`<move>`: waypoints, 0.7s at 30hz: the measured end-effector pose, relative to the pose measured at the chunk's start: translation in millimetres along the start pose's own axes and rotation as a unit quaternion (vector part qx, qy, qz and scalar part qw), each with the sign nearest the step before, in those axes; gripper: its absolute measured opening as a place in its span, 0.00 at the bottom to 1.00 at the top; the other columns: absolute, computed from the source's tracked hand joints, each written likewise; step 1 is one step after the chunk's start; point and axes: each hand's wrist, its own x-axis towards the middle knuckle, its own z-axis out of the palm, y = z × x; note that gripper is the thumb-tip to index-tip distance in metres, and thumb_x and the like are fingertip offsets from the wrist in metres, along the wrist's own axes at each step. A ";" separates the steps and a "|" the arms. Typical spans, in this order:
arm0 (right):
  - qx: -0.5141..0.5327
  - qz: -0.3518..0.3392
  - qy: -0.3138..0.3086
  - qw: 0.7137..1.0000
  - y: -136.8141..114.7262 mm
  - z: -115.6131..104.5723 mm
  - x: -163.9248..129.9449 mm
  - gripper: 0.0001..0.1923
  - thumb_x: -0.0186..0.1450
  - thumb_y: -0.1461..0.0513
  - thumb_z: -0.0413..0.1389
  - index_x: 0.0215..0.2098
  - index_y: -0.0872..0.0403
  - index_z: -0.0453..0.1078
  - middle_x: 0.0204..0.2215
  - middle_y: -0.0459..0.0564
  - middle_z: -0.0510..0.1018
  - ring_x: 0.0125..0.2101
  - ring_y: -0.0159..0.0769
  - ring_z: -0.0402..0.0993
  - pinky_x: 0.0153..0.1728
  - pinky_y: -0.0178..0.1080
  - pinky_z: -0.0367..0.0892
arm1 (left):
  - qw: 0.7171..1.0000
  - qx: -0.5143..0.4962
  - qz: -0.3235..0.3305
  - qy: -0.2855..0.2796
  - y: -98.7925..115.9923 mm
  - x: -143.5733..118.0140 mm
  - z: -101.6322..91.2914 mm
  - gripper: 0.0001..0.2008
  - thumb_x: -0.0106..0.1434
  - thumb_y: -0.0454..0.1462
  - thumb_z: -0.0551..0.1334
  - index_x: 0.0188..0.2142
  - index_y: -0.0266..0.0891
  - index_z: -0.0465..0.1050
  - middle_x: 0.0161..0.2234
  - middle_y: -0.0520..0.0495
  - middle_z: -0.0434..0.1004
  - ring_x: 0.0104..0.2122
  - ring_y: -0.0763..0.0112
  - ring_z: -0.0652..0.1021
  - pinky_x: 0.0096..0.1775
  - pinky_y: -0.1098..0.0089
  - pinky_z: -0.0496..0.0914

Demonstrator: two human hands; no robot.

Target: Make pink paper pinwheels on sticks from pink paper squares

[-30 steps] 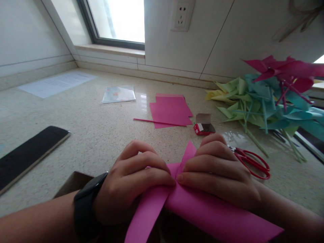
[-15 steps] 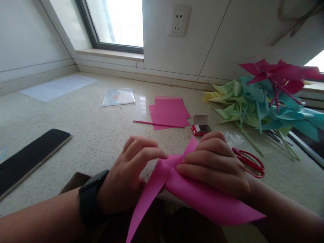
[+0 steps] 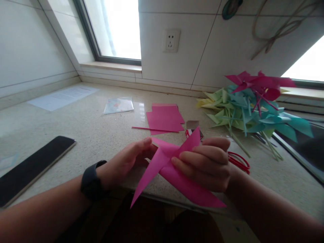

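Observation:
A pink paper pinwheel (image 3: 165,155) with pointed, folded blades is held in the air near the counter's front edge. My right hand (image 3: 209,163) is closed on it, its fingertips pressed close to the centre where the blades meet. At its upper left blade, my left hand (image 3: 126,161) grips the paper, thumb on the edge and the other fingers mostly hidden behind. Red-handled scissors (image 3: 239,162) lie partly behind my right wrist. A small red box (image 3: 188,133) with its flap up stands just beyond the pinwheel, partly covered by it.
Pink paper sheets (image 3: 165,116) and a pink stick (image 3: 141,128) lie farther back. Finished pinwheels (image 3: 263,82) in several colours are piled at the right. At left are a long black object (image 3: 37,168), a clear packet (image 3: 118,105) and a printed sheet (image 3: 63,97).
My left hand has turned and now grasps the pinwheel's upper left blade, where before its fingers were curled over the centre. The camera view has tilted up and shifted right.

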 end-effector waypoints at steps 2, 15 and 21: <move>-0.015 -0.034 -0.008 0.999 -2.1 1.0 1.4 0.09 0.68 0.64 0.59 0.38 0.44 0.79 0.42 0.37 0.81 0.36 0.35 0.67 0.34 0.42 0.60 | 0.999 -0.013 -0.028 -0.015 1.0 0.3 2.6 0.19 0.66 0.50 0.63 0.39 0.36 0.80 0.34 0.46 0.81 0.32 0.69 0.76 0.37 0.70 0.68; -0.037 -0.051 -0.031 0.998 1.0 6.2 1.4 0.08 0.66 0.63 0.61 0.41 0.43 0.77 0.39 0.33 0.83 0.32 0.32 0.71 0.31 0.42 0.62 | 0.996 -0.077 -0.034 -0.017 0.0 -0.2 5.5 0.10 0.58 0.37 0.74 0.39 0.36 0.82 0.33 0.51 0.80 0.30 0.79 0.74 0.35 0.78 0.65; -0.029 -0.042 -0.012 0.999 0.8 7.3 2.5 0.07 0.65 0.63 0.61 0.38 0.41 0.76 0.36 0.32 0.83 0.32 0.31 0.70 0.31 0.43 0.60 | 0.996 -0.080 -0.039 -0.023 -0.8 0.7 4.2 0.10 0.59 0.38 0.73 0.38 0.35 0.82 0.33 0.50 0.79 0.29 0.79 0.74 0.33 0.79 0.64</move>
